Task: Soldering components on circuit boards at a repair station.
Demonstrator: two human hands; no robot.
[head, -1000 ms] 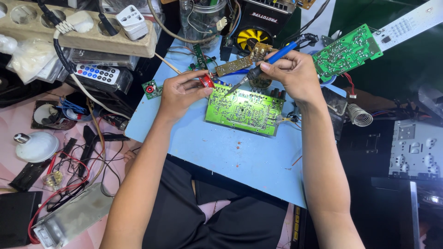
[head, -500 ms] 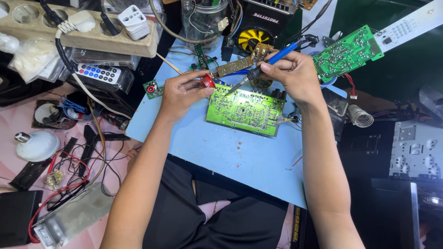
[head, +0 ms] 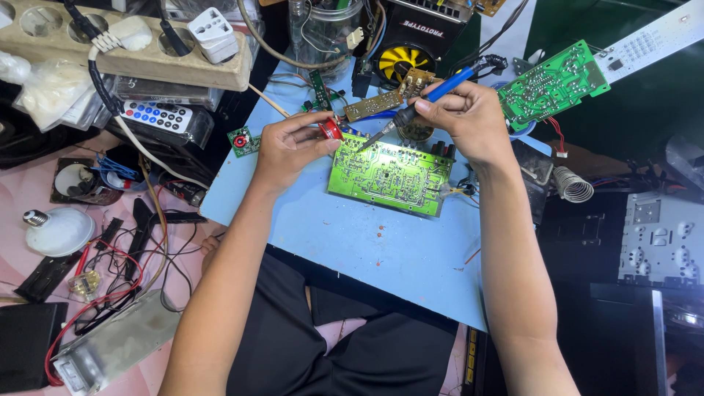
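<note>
A green circuit board [head: 392,176] lies solder side up on a light blue mat [head: 352,235]. My right hand [head: 466,117] grips a blue-handled soldering iron [head: 418,110], its tip touching the board's upper left corner. My left hand [head: 290,147] pinches a small red spool of solder [head: 331,130] just left of that tip. Both forearms reach in from the bottom of the view.
A second green board [head: 554,84] lies at the upper right beside a coiled iron stand [head: 573,183]. A small green board [head: 240,140], a remote control [head: 158,117] and a beige power strip [head: 139,55] sit to the left. Wires [head: 125,257] and a white bulb [head: 59,231] lie lower left.
Almost nothing differs: both hands stay at the board's upper left corner, with the iron tip and solder spool held in the same spot.
</note>
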